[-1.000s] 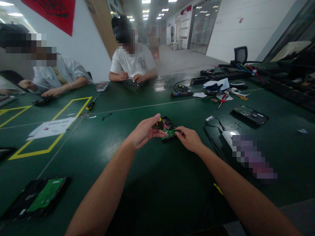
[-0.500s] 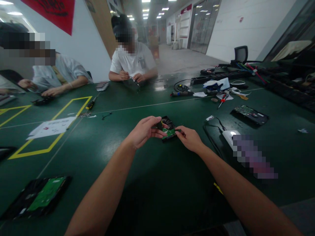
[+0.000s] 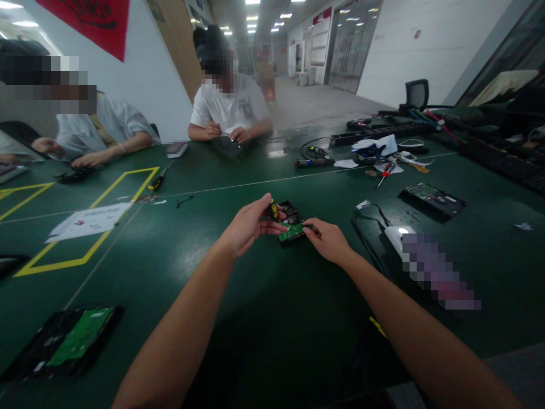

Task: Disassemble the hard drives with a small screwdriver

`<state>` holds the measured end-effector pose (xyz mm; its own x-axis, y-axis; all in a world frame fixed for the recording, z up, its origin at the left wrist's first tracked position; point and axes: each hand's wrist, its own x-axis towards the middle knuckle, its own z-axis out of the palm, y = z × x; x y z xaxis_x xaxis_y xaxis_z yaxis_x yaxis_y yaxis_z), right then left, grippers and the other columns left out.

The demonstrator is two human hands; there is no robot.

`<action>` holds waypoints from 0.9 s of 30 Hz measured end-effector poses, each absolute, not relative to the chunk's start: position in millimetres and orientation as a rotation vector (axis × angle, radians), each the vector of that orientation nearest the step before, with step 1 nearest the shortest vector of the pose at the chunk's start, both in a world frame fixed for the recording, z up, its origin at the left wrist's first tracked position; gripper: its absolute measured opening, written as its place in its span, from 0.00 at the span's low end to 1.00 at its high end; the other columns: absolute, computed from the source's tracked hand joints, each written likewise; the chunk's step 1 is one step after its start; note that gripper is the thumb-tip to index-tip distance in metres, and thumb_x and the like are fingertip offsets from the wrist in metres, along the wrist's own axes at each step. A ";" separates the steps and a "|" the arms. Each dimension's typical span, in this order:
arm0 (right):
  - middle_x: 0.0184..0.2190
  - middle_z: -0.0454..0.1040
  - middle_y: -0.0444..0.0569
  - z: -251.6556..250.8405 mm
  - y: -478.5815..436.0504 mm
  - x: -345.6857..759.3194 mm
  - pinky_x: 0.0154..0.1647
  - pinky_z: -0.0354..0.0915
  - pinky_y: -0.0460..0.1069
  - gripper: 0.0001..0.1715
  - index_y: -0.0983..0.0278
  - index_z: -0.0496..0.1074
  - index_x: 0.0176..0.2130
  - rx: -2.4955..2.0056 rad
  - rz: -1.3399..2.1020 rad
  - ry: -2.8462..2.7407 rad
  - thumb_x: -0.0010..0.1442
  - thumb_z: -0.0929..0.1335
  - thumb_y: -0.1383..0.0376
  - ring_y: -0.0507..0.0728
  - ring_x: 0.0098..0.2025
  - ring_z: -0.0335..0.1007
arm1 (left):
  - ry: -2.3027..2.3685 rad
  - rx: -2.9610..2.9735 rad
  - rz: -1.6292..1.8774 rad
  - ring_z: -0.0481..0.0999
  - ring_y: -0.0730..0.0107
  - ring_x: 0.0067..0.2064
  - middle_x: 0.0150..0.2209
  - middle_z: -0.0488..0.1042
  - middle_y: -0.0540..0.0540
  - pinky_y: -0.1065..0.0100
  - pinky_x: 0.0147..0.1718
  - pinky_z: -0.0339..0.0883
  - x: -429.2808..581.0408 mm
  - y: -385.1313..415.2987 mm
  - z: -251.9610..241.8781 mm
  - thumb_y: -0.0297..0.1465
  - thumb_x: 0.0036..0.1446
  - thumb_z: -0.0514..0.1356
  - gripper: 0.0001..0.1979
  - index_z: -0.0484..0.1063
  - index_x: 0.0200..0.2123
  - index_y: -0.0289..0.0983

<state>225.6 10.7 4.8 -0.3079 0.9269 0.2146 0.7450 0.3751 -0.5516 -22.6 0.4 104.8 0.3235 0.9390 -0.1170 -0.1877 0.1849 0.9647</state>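
Note:
In the middle of the table lies a hard drive (image 3: 290,211) with a black casing and a green circuit board (image 3: 292,232) at its near side. My left hand (image 3: 251,227) is closed around the black-and-yellow handle of a screwdriver (image 3: 273,210) over the drive's left side. Its tip is hidden. Some of the left fingers reach over the board. At the board's right end, my right hand (image 3: 326,240) pinches the edge of the hard drive between thumb and fingers; its fingertips partly cover that corner.
Two co-workers (image 3: 230,108) sit across the green table (image 3: 238,324). Another drive (image 3: 433,200) and a white device with a cable (image 3: 398,238) lie to the right. A red screwdriver (image 3: 385,175) is farther back. A drive with a green board (image 3: 80,336) sits front left.
My left thumb and the screwdriver handle have lifted slightly, so more of the yellow handle shows. My right hand has stayed nearly in place.

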 end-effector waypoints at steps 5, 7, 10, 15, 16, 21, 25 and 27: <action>0.34 0.76 0.45 2.2 11.6 225.3 0.32 0.58 0.49 0.16 0.56 0.73 0.53 -1.440 0.464 -2.132 0.71 0.64 0.56 0.54 0.32 0.68 | 0.914 1.203 0.933 0.79 0.69 0.32 0.42 0.79 0.38 0.68 0.30 0.72 -21.4 -2.2 104.8 0.50 0.62 0.61 0.24 0.76 0.44 0.33; 0.34 0.76 0.46 1.9 11.8 225.3 0.33 0.58 0.49 0.16 0.57 0.73 0.53 -1.433 0.456 -2.137 0.71 0.64 0.56 0.54 0.32 0.68 | 0.931 1.255 0.925 0.78 0.71 0.31 0.41 0.78 0.40 0.71 0.28 0.69 -22.0 -3.3 105.0 0.48 0.62 0.63 0.22 0.77 0.42 0.34; 0.35 0.76 0.46 2.2 12.0 225.5 0.33 0.58 0.49 0.16 0.56 0.73 0.54 -1.439 0.449 -2.137 0.71 0.64 0.56 0.54 0.32 0.68 | 0.957 1.289 0.920 0.77 0.71 0.29 0.38 0.78 0.41 0.71 0.26 0.67 -23.3 -4.7 105.9 0.48 0.62 0.62 0.22 0.78 0.42 0.34; 0.35 0.76 0.46 1.4 12.1 225.9 0.33 0.58 0.49 0.16 0.56 0.73 0.54 -1.443 0.458 -2.136 0.71 0.64 0.56 0.54 0.32 0.68 | 0.965 1.242 0.911 0.79 0.72 0.27 0.45 0.78 0.40 0.72 0.21 0.66 -25.4 -4.5 107.2 0.47 0.62 0.62 0.21 0.76 0.47 0.37; 0.35 0.76 0.46 1.1 12.1 225.9 0.33 0.58 0.49 0.16 0.56 0.73 0.54 -1.446 0.463 -2.131 0.71 0.64 0.56 0.54 0.32 0.68 | 0.959 1.222 0.914 0.79 0.71 0.27 0.46 0.78 0.39 0.72 0.20 0.66 -25.7 -4.1 107.0 0.47 0.62 0.62 0.20 0.75 0.47 0.37; 0.34 0.76 0.46 1.5 11.4 225.3 0.33 0.58 0.49 0.15 0.56 0.73 0.53 -1.439 0.467 -2.124 0.71 0.64 0.56 0.54 0.31 0.68 | 0.929 1.154 0.934 0.81 0.67 0.26 0.46 0.80 0.38 0.70 0.20 0.70 -25.4 -1.9 104.9 0.45 0.62 0.62 0.19 0.69 0.46 0.37; 0.33 0.75 0.46 2.9 11.2 225.3 0.33 0.59 0.49 0.15 0.57 0.73 0.53 -1.444 0.467 -2.130 0.71 0.64 0.56 0.54 0.31 0.68 | 0.903 1.125 0.929 0.82 0.64 0.29 0.45 0.81 0.35 0.67 0.25 0.75 -24.5 -0.8 104.1 0.45 0.63 0.62 0.19 0.68 0.45 0.36; 0.33 0.75 0.46 3.3 11.1 225.4 0.33 0.59 0.49 0.15 0.56 0.73 0.53 -1.449 0.469 -2.130 0.71 0.64 0.56 0.54 0.31 0.68 | 0.901 1.113 0.922 0.83 0.63 0.32 0.46 0.80 0.34 0.65 0.28 0.77 -24.3 -0.6 104.5 0.45 0.63 0.61 0.19 0.70 0.45 0.34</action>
